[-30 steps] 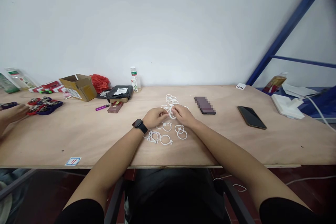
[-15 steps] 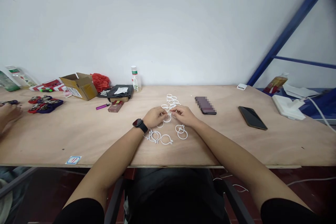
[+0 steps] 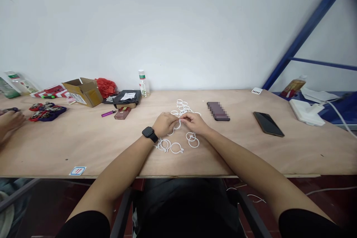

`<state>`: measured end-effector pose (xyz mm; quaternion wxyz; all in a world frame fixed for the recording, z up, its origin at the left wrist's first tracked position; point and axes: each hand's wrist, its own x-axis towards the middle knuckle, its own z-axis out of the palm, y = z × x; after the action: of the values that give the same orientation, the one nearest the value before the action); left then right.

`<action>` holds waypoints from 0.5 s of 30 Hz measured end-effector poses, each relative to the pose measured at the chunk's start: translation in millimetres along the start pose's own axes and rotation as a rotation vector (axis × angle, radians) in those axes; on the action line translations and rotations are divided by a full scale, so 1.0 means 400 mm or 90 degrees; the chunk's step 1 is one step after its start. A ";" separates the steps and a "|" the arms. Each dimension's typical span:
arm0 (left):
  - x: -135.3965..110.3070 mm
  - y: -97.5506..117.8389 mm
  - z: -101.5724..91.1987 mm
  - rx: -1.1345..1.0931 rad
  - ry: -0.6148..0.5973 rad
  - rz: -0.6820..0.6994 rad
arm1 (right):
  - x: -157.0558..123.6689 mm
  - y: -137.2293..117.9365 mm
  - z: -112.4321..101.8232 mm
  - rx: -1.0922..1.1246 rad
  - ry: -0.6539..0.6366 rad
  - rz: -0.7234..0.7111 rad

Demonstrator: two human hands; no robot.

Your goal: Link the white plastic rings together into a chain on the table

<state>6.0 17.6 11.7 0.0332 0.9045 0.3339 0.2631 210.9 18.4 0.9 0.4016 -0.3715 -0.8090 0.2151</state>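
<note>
Since 1 s ago, 1 ring had left its spot just below L hand (image 3: 165, 123), & a co-worker's hand (image 3: 12, 121) had drawn back left. 1 white ring (image 3: 179, 126) hung btwn the 2 hands above the table (image 3: 111, 148); L hand & R hand (image 3: 196, 122) both pinched its top, prob. so 1 steadied it while the other worked the small clip. Finer finger detail was too small to tell. Near rings (image 3: 167, 151) lay by the watch (image 3: 147, 131), far rings (image 3: 182, 111) just beyond the fingertips, prob. for easy reach. Phone (image 3: 268, 124) sat well R, maybe out of the way.
</note>
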 end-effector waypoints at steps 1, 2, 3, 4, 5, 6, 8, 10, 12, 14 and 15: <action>0.000 0.002 0.000 0.012 0.005 -0.003 | 0.000 -0.005 0.000 -0.004 0.006 -0.003; -0.001 0.003 -0.001 0.022 0.010 -0.007 | 0.000 -0.010 0.000 -0.007 0.011 -0.004; -0.002 0.005 -0.001 0.033 0.014 -0.008 | 0.001 -0.015 0.000 -0.009 0.016 -0.004; -0.003 0.008 -0.002 0.043 0.016 -0.008 | 0.001 -0.019 0.001 -0.009 0.021 -0.002; -0.004 0.010 -0.003 0.054 0.018 -0.006 | 0.001 -0.023 0.002 -0.008 0.025 0.003; -0.004 0.013 -0.004 0.064 0.019 -0.005 | 0.002 -0.025 0.003 -0.004 0.031 0.007; -0.004 0.021 -0.007 0.077 0.025 -0.008 | 0.003 -0.028 0.006 0.008 0.042 0.013; -0.001 0.028 -0.008 0.078 0.036 -0.024 | 0.004 -0.029 0.007 0.012 0.050 0.012; 0.004 0.032 -0.008 0.071 0.041 -0.047 | 0.005 -0.027 0.005 0.000 0.055 0.007; 0.008 0.030 -0.007 0.054 0.052 -0.080 | 0.007 -0.020 0.000 -0.022 0.062 0.002; 0.009 0.026 -0.007 0.044 0.058 -0.099 | 0.007 -0.012 -0.003 -0.036 0.068 0.000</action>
<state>12.9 11.5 18.1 0.0069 0.8634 0.4133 0.2892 208.5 17.6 6.3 0.4336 -0.3938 -0.7920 0.1722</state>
